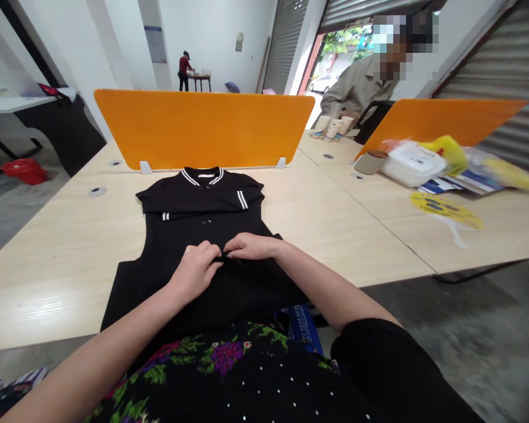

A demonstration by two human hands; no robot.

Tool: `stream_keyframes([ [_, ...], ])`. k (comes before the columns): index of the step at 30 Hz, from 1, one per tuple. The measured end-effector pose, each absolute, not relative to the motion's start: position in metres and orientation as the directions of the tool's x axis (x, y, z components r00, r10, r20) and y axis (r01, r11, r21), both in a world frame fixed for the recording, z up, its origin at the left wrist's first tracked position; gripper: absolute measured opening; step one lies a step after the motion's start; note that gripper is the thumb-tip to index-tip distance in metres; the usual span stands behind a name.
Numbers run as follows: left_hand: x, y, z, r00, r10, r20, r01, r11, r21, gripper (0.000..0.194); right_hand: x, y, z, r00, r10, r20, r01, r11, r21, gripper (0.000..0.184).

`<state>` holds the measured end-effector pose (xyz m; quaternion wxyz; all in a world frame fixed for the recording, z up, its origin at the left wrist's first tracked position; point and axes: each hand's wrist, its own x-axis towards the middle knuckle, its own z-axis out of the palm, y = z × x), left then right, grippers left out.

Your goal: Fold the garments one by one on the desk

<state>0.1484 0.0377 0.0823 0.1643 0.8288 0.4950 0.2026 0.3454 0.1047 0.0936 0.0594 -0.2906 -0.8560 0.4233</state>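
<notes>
Black garment pinched at its front by both hands

Directions are read from the hands. The black garment [178,238] lies face up on the pale wood-grain tabletop [335,235], its lower part reaching the near edge. The left hand [197,270] has thumb and forefinger closed on a fold of cloth at the front; its other fingers are curled. The right hand [250,245] pinches the same fold just beside it, fingertips together on the fabric.

The cloth is matte and soft. At 12 o'clock is the rounded collar [203,177], edged with white stripes; the sleeves lie folded across the chest, striped cuffs at 10 and 1 o'clock. Beyond the collar stands a smooth orange panel [207,129]. A disc-shaped yellow fan [445,210] lies near 3 o'clock.
</notes>
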Motion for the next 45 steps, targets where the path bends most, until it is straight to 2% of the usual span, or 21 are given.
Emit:
stream_keyframes([
  [3,0.150,0.033,0.078,0.459,0.867,0.193,0.751,-0.495,0.437,0.018,0.343,0.096,0.100,-0.850,0.510,-0.135,0.424,0.508,-0.750,0.026],
  [6,0.149,0.031,0.076,0.502,0.851,0.153,0.748,-0.516,0.416,0.014,0.348,0.088,0.105,-0.855,0.498,-0.142,0.414,0.492,-0.766,0.036],
  [9,0.148,0.028,0.079,0.526,0.833,0.169,0.721,-0.543,0.431,0.015,0.362,0.080,0.106,-0.847,0.506,-0.161,0.446,0.515,-0.732,0.035],
  [12,0.146,0.018,0.085,0.589,0.793,0.158,0.647,-0.580,0.495,0.017,0.382,0.064,0.107,-0.791,0.591,-0.159,0.577,0.633,-0.516,0.031],
  [14,0.145,0.008,0.092,0.655,0.739,0.158,0.597,-0.633,0.493,0.016,0.394,0.046,0.111,-0.741,0.654,-0.150,0.660,0.668,-0.344,0.014],
  [15,0.144,0.002,0.096,0.685,0.709,0.164,0.578,-0.667,0.470,0.016,0.399,0.035,0.116,-0.723,0.677,-0.141,0.684,0.670,-0.288,0.009],
  [17,0.143,-0.011,0.107,0.739,0.653,0.166,0.546,-0.724,0.421,0.016,0.409,0.010,0.127,-0.718,0.687,-0.109,0.688,0.678,-0.259,0.015],
  [19,0.143,-0.022,0.118,0.789,0.605,0.108,0.511,-0.743,0.432,0.018,0.419,-0.014,0.141,-0.743,0.663,-0.092,0.651,0.683,-0.331,0.019],
  [21,0.145,-0.032,0.129,0.837,0.547,-0.014,0.478,-0.718,0.505,0.017,0.428,-0.029,0.154,-0.780,0.614,-0.121,0.587,0.653,-0.478,0.014],
  [22,0.146,-0.036,0.134,0.859,0.507,-0.071,0.460,-0.704,0.541,0.016,0.434,-0.032,0.158,-0.798,0.583,-0.155,0.554,0.607,-0.570,0.015],
  [24,0.148,-0.043,0.141,0.895,0.427,-0.132,0.418,-0.695,0.585,0.013,0.445,-0.028,0.162,-0.825,0.514,-0.234,0.496,0.460,-0.736,0.030],
  [26,0.150,-0.048,0.145,0.920,0.369,-0.132,0.371,-0.716,0.591,0.011,0.452,-0.012,0.159,-0.827,0.475,-0.302,0.473,0.295,-0.830,0.040],
  [28,0.152,-0.053,0.147,0.932,0.343,-0.122,0.347,-0.737,0.579,0.012,0.451,0.010,0.148,-0.811,0.480,-0.334,0.465,0.183,-0.866,0.042],
  [30,0.152,-0.056,0.147,0.934,0.341,-0.106,0.339,-0.748,0.570,0.013,0.436,0.029,0.133,-0.810,0.488,-0.325,0.443,0.147,-0.884,0.042],
  [32,0.152,-0.059,0.147,0.929,0.358,-0.087,0.342,-0.751,0.564,0.014,0.411,0.037,0.117,-0.846,0.463,-0.265,0.389,0.194,-0.901,0.039],
  [34,0.151,-0.061,0.147,0.918,0.388,-0.078,0.363,-0.748,0.556,0.015,0.384,0.032,0.102,-0.905,0.369,-0.210,0.315,0.253,-0.915,0.037],
  [36,0.150,-0.062,0.145,0.897,0.435,-0.074,0.400,-0.731,0.552,0.014,0.365,0.019,0.091,-0.949,0.244,-0.202,0.267,0.275,-0.923,0.038],
  [38,0.148,-0.061,0.144,0.867,0.493,-0.075,0.446,-0.699,0.560,0.012,0.359,0.006,0.085,-0.954,0.186,-0.235,0.282,0.288,-0.915,0.040],
  [42,0.146,-0.056,0.140,0.795,0.598,-0.100,0.521,-0.590,0.617,0.012,0.374,-0.001,0.087,-0.912,0.316,-0.262,0.352,0.273,-0.895,0.063],
  [45,0.148,-0.047,0.135,0.735,0.667,-0.121,0.551,-0.485,0.679,0.013,0.387,0.000,0.090,-0.898,0.326,-0.297,0.381,0.236,-0.894,0.060],
])
